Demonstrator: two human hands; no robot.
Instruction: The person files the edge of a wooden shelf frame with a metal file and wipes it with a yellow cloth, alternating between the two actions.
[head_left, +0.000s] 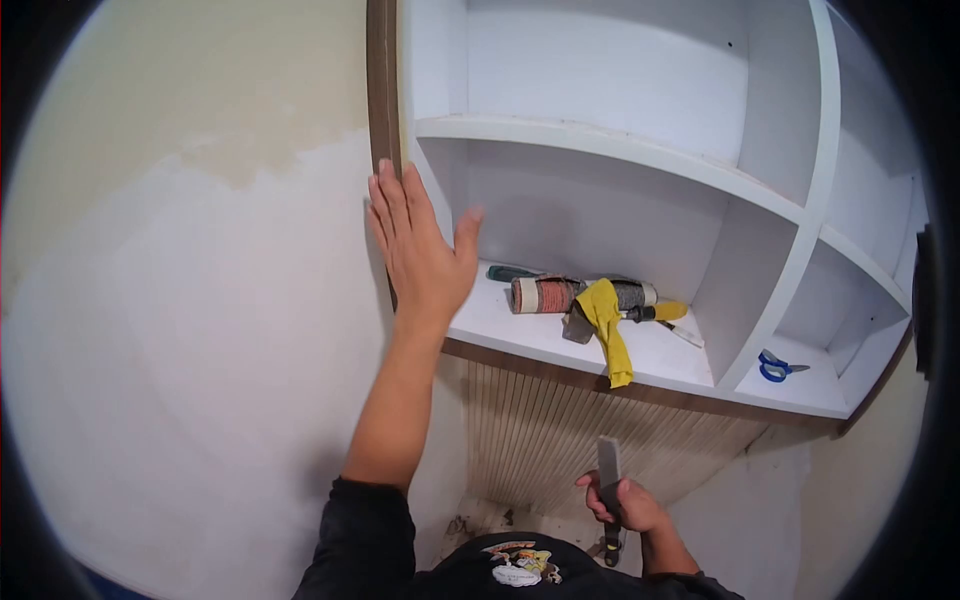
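Note:
My left hand (418,245) is raised with fingers spread, its palm flat against the brown side edge (382,90) of a white shelf unit (600,150). Down near my waist, my right hand (625,505) is closed around the handle of a putty knife (608,465), whose flat grey blade points upward. On the shelf board beside my left hand lie a roll of sandpaper (560,294), a yellow cloth (608,325) draped over the board's edge, and a screwdriver (512,272).
Blue-handled scissors (775,367) lie in the right compartment. A patchy white wall (180,330) fills the left. Below the shelf is a ribbed panel (560,440). My dark sleeves and shirt show at the bottom.

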